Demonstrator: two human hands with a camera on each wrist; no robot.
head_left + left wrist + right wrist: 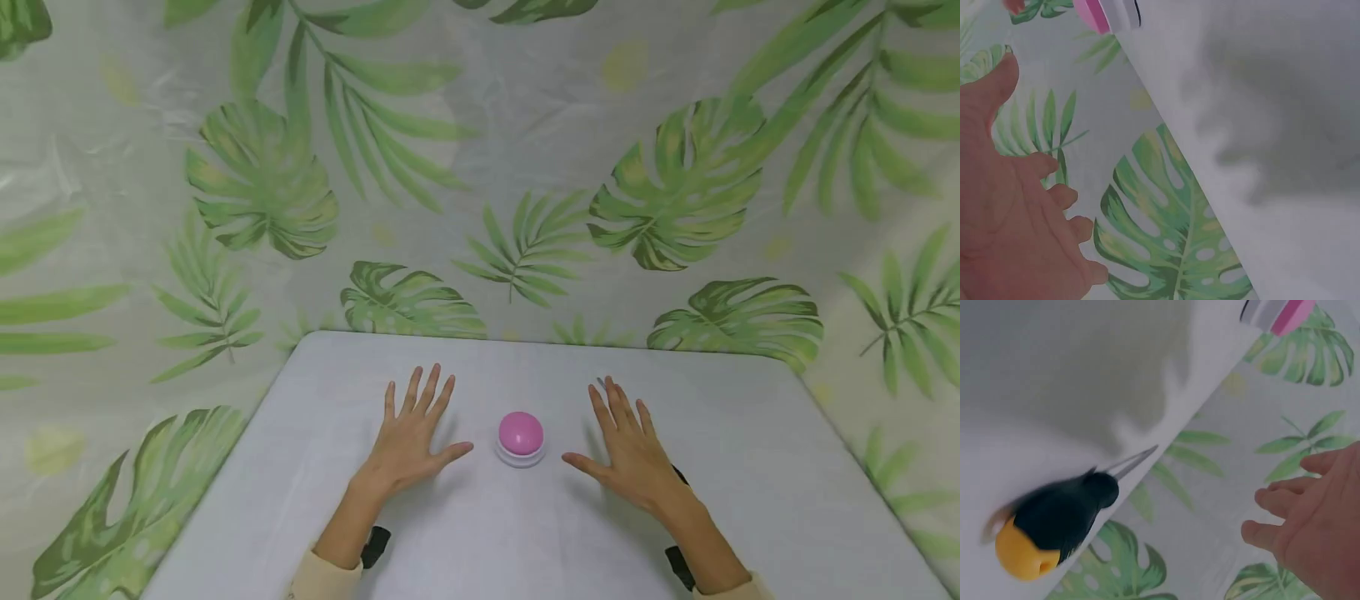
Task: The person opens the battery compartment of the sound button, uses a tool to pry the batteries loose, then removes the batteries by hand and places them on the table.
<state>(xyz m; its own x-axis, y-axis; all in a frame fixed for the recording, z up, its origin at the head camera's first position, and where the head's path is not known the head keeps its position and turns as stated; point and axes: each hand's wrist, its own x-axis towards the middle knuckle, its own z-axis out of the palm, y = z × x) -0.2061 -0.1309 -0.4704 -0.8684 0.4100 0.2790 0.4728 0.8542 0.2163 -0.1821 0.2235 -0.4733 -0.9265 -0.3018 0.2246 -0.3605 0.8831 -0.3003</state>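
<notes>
Both hands are held over the table with fingers spread and nothing in them. Between them stands a round pink-domed thing on a white base [521, 435], like a push button; neither hand touches it. To its left is my left hand [408, 442], thumb pointing toward it. My right hand [630, 450] is on the other side, its thumb also pointing inward. Beneath the right hand lies a tool with a black and yellow handle and a thin pointed metal shaft [1060, 519], like a screwdriver. In the head view that hand hides most of it.
The white-covered table [487, 542] has a back edge near a hanging leaf-print cloth [525, 167], which also shows along both sides. Dark straps [375, 546] sit at the wrists, below beige sleeves.
</notes>
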